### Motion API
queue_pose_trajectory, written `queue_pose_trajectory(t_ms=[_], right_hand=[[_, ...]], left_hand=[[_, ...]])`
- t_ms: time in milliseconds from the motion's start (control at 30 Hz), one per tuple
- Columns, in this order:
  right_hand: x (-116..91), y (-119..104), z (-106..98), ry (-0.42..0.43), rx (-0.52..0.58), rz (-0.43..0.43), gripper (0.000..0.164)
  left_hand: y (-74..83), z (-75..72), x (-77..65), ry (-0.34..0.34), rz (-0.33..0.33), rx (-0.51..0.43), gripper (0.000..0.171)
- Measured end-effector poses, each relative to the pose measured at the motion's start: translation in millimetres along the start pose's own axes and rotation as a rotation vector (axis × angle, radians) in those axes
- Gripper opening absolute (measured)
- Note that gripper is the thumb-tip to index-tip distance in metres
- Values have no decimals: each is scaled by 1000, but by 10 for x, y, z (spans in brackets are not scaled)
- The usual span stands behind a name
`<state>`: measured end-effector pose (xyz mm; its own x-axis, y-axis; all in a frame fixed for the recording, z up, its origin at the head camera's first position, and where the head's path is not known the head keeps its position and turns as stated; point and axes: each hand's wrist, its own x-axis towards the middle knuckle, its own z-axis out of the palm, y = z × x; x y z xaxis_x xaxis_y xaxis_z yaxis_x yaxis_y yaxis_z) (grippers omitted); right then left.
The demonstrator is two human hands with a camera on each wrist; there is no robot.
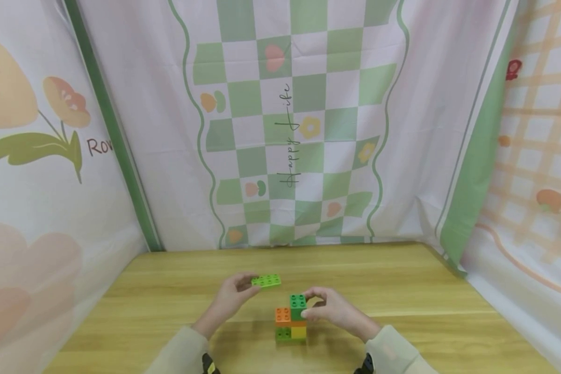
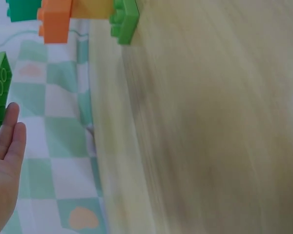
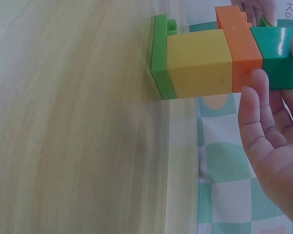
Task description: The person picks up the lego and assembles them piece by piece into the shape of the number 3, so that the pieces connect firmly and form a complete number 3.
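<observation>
My left hand [image 1: 232, 296] pinches a flat light green studded plate [image 1: 267, 281] by its left end and holds it up behind and left of the block stack. In the left wrist view, the hollow underside of this plate [image 2: 0, 87] shows. My right hand [image 1: 334, 311] grips the dark green block [image 1: 297, 301] on top of the stack, thumb on the near side. Under it lies an orange block [image 1: 282, 316] that juts out leftward. Below the orange one come a yellow block [image 3: 200, 63] and a light green base plate [image 3: 161, 58], which stands on the table.
A wood-grain table [image 1: 177, 280] extends around the stack. Behind it hangs a green and white checkered cloth [image 1: 292, 156], with printed curtains [image 1: 23, 208] at both sides.
</observation>
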<state>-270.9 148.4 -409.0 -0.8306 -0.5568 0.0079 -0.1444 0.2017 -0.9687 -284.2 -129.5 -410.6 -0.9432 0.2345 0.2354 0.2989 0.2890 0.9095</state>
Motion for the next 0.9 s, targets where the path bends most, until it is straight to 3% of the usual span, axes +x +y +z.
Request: queue_pose_trajectory(t_ms=[500,900], right_hand=[[-12,-4,18,17,-13,-19,39],[-17,-6,23,6,-18,-39,34]], left_hand=[[213,173,-53,-39,51,-3,42],[223,268,-87,-86,77,-18,38]])
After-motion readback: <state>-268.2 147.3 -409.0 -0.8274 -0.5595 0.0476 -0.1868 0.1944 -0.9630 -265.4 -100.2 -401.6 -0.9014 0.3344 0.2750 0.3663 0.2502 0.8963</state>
